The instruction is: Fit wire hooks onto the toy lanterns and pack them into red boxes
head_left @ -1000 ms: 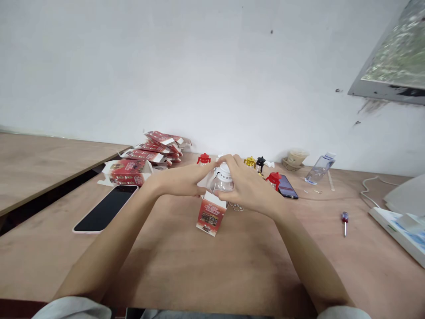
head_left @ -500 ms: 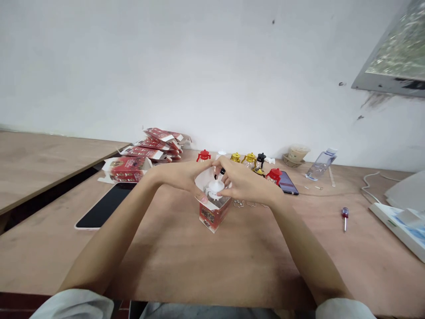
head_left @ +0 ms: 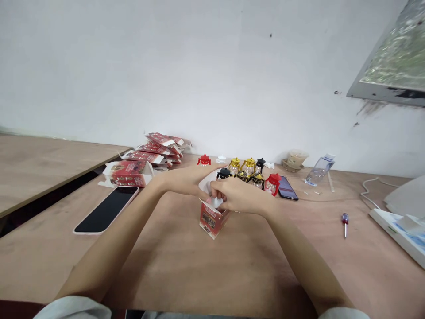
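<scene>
Pressing: white lantern top (head_left: 215, 202) pinched by right hand (head_left: 239, 196) fingers | red box (head_left: 212, 217) gripped by left hand (head_left: 186, 179), flap held open | table (head_left: 232, 266)

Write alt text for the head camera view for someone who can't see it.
Both hands meet over a small red box standing on a wooden table; the left hand holds its open flap, the right hand presses a white item into it. Small lanterns stand behind, a phone lies left.
</scene>
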`<state>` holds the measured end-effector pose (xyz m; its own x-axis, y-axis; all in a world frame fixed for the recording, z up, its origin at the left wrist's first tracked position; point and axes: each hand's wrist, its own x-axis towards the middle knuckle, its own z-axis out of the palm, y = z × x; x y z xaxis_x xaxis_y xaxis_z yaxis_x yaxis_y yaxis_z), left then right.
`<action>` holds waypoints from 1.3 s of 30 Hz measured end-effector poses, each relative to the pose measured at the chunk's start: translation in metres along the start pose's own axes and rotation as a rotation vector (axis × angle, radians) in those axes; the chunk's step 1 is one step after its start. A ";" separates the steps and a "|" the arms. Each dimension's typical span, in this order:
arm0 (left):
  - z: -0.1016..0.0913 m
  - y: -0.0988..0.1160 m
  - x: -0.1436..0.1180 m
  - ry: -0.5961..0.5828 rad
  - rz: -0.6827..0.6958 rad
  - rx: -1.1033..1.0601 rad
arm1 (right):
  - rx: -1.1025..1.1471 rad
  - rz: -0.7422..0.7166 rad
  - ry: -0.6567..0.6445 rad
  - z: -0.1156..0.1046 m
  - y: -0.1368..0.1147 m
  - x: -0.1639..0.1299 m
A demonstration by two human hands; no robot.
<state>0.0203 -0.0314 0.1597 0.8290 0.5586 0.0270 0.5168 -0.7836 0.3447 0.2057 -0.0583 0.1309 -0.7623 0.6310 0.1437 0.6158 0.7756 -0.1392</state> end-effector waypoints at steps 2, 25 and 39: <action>0.001 -0.002 0.001 0.044 0.028 0.040 | -0.005 0.013 -0.011 -0.001 -0.001 0.000; -0.007 -0.009 -0.009 -0.147 0.131 -0.338 | 0.143 0.104 0.129 -0.031 0.003 -0.025; 0.010 0.003 0.013 0.000 0.039 -0.010 | 0.433 0.056 -0.148 -0.040 0.016 -0.029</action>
<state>0.0343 -0.0292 0.1519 0.8486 0.5275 0.0407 0.4818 -0.8022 0.3527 0.2453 -0.0634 0.1635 -0.7700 0.6380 -0.0128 0.5409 0.6419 -0.5434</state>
